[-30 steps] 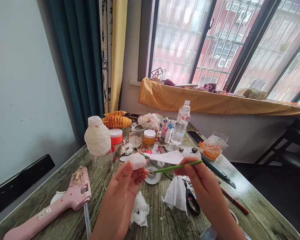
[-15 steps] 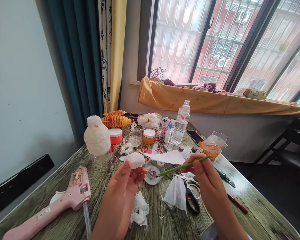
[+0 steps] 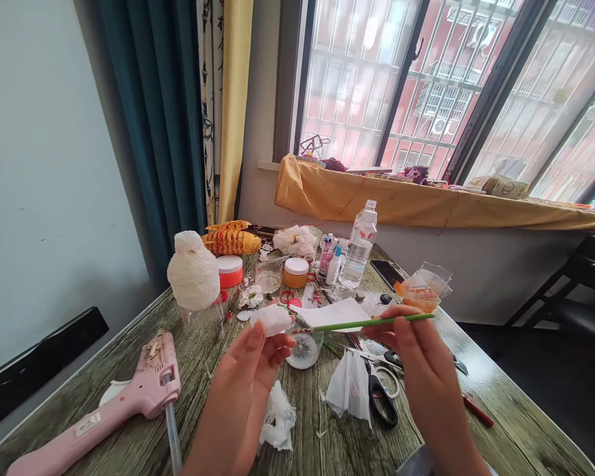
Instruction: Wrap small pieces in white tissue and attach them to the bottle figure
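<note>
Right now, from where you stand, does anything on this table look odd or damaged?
Yes: the pink hot glue gun at the left looks crusted with dried glue at its upper end, and a long clear glue stick pokes far out of its back.

A teal curtain (image 3: 151, 112) hangs beside a barred window (image 3: 357, 79).

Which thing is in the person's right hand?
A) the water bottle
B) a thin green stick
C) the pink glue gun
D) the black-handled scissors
B. The right hand pinches the thin green stick in its fingers, with the stick's tip pointing toward the white wad in the left hand.
</note>
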A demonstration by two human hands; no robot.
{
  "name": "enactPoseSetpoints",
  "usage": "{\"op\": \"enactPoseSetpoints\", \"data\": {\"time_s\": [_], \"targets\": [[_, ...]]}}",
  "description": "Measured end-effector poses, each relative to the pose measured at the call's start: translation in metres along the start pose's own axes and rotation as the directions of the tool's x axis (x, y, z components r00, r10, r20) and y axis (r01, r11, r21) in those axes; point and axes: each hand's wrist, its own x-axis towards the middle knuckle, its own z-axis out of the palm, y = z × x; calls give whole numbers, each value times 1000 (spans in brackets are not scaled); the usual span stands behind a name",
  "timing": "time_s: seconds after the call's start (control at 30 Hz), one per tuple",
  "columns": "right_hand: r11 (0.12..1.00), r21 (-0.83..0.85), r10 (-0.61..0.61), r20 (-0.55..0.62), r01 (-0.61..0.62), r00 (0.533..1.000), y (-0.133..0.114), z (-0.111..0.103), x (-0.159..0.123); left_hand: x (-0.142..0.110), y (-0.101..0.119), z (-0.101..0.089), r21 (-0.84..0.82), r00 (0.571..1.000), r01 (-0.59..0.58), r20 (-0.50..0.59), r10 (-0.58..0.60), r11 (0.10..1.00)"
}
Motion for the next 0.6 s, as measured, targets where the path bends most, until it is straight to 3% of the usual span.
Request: {"op": "enactPoseSetpoints", "data": {"time_s": [0.07,0.13,0.2,0.37,0.47,0.6], "targets": [[994,51,-83,-198,95,977,-7,-1,-1,0,0,-2,-13,1000,-8,6,8,1000],[972,98,-161,-378,212,912,-16,0,-2,-1,-1,-3,-23,1000,-15,6,15,1000],[943,123,-224,-451,309,864,-24,1,-3,-2,-1,-4,-18,1000,-16,-4,16,1000],[865,75,-462,-262,495,847,-38,1,-14,-4,-1,-4,4,1000,-7,-21,7,1000],[872,-22,-487,-153,489,860,-36,-8,-21,-5,0,-4,-11,999,-23,35,24,1000],[810,-103,-571,80,577,817,-29,-27,-25,-5,0,-4,-27,995,-23,94,26,999]]}}
